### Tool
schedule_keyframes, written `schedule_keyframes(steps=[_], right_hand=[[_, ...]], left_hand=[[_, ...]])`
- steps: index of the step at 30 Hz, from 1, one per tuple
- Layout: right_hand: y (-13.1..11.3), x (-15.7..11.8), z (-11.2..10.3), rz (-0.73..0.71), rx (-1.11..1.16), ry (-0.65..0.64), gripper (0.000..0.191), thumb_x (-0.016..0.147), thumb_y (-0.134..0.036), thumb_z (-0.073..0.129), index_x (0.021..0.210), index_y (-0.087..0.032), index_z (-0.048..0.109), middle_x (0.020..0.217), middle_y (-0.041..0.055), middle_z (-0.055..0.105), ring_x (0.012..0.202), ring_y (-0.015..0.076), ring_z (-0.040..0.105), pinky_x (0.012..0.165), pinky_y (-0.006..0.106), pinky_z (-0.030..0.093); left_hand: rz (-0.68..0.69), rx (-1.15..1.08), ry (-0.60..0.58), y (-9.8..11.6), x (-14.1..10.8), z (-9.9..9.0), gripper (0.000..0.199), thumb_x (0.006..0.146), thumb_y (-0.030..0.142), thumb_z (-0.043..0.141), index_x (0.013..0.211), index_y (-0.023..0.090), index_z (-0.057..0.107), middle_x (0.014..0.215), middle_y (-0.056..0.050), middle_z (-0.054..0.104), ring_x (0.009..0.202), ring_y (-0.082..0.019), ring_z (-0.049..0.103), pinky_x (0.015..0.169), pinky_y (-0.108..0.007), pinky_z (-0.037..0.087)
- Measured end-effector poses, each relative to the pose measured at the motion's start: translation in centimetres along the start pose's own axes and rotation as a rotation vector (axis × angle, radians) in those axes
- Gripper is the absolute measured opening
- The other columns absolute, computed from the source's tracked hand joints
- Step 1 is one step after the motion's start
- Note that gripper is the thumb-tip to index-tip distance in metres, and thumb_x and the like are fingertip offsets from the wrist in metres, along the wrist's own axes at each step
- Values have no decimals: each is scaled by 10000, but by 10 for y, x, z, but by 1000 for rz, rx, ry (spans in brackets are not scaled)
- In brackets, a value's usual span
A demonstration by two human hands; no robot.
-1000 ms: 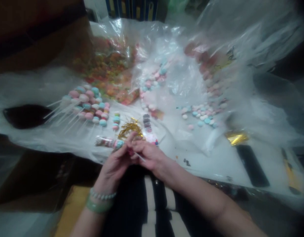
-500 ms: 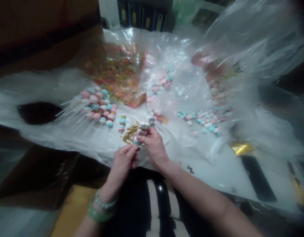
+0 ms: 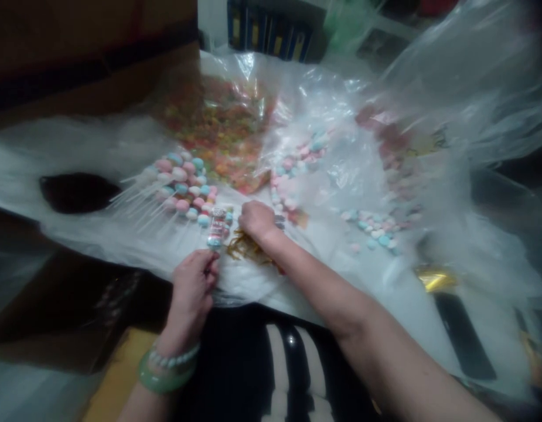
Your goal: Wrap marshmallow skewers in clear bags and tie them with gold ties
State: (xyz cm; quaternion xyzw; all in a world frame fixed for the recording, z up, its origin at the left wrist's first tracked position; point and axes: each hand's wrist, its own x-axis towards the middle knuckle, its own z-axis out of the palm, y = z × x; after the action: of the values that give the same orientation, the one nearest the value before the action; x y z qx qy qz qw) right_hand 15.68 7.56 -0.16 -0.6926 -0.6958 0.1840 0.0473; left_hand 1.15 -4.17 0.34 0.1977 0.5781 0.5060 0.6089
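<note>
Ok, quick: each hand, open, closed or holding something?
Left hand: closed, holding a clear-wrapped stick of pink, white and blue candy.
Right hand: near thin gold strips, fingertips hidden; open or closed cannot be told.

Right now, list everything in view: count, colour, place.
Wrapped candy stick: one, multicoloured, in left hand
Candy skewers: many, pink, white, blue, left of centre
Ties: bunch, gold, near right hand
Gummy sweets: many, orange, red, green, back
Loose candies: many, pink, white, blue, right of centre
Plastic sheeting: count unclear, clear, back right
Foil packet: one, gold, right
Flat slab: one, black, right
Dark item: one, black, left
Panel: one, yellow, bottom left
Binders: several, blue, back
Cardboard box: one, brown, upper left
Bracelets: two, green, by left hand
Left hand: one, left of centre, holding the stick
Right hand: one, near centre, contents hidden
</note>
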Motion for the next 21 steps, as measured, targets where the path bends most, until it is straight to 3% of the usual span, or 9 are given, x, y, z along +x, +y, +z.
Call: schedule_keyframes(steps=[2, 5, 8, 11, 14, 18, 21], right_hand=[[2, 3, 6, 28, 120, 10, 244, 774, -152, 556, 910, -177, 757, 983, 101, 750, 948, 225, 662, 774, 288, 454], [15, 0, 8, 10, 488, 168, 130, 786, -232, 568, 744, -189, 684, 805, 17, 692, 819, 167, 620, 735, 256, 438], [26, -13, 2, -62, 873, 289, 118, 755, -257, 579, 657, -193, 578, 670, -33, 585, 712, 130, 559, 696, 236, 435], [27, -39, -6, -74, 1142, 217, 90, 747, -268, 573, 691, -201, 552, 632, -51, 580, 640, 114, 548, 650, 228, 450], [23, -68, -7, -73, 1284, 58, 100, 802, -302, 548, 758, -215, 530, 646, -47, 633, 556, 111, 557, 572, 229, 455], [22, -94, 6, -83, 1180, -34, 104, 804, -249, 561, 708, -210, 562, 574, -61, 587, 488, 100, 517, 506, 214, 428], [24, -106, 16, -10, 1101, -127, 157, 780, -146, 529, 739, -204, 670, 638, -44, 655, 582, 122, 605, 562, 220, 487]], left_hand=[[-27, -32, -11, -1, 3, -4, 163, 696, 270, 702, 673, 150, 595, 470, 56, 485, 334, -20, 283, 346, -153, 188], [-91, -129, -77, 0, 8, -7, 169, 729, 251, 727, 695, 142, 602, 497, 46, 514, 335, -17, 295, 350, -146, 243], [-148, -272, -154, 2, 11, -4, 141, 750, 184, 753, 734, 135, 621, 619, 8, 595, 423, -34, 424, 395, -135, 338], [-205, -351, -258, 4, 8, 4, 139, 750, 159, 781, 825, 140, 665, 831, -38, 683, 572, -82, 557, 470, -167, 440], [-232, -336, -342, 3, 5, 9, 162, 750, 190, 803, 857, 145, 690, 960, -66, 706, 670, -125, 615, 536, -220, 505], [-201, -212, -383, -2, 3, 12, 286, 659, 256, 884, 858, 126, 724, 895, -79, 713, 717, -159, 643, 593, -250, 537], [-200, -23, -377, -9, -2, 13, 403, 545, 345, 940, 802, 120, 727, 775, -76, 714, 692, -187, 660, 613, -266, 551]])
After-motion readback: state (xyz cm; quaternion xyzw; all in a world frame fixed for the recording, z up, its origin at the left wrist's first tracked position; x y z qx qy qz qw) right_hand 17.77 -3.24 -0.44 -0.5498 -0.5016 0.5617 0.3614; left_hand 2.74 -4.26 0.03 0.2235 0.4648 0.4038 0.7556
